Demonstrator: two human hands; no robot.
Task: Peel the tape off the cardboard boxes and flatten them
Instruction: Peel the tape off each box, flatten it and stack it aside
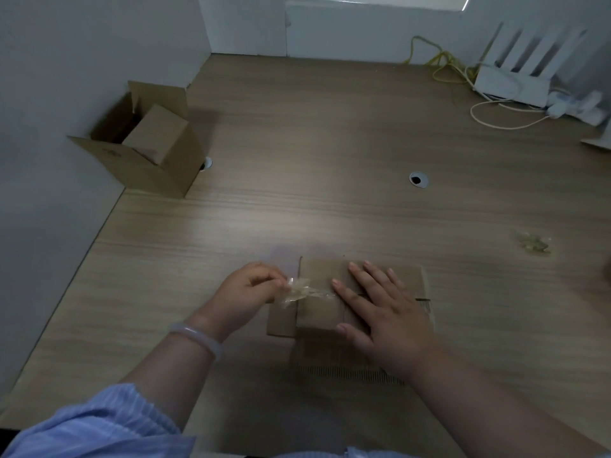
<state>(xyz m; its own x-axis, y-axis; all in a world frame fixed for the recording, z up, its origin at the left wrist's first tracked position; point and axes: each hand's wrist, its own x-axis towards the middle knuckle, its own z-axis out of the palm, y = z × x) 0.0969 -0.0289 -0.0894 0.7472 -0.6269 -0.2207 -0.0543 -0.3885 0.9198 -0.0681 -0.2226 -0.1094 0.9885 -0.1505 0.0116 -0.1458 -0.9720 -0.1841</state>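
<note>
Your left hand pinches the clear tape strip, fingers curled around it. Your right hand presses the small cardboard box with straight, spread fingers.

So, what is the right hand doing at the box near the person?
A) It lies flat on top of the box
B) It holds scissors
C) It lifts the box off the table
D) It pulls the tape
A: the right hand lies with straight fingers flat on the box, while the left hand pinches the tape.
</note>
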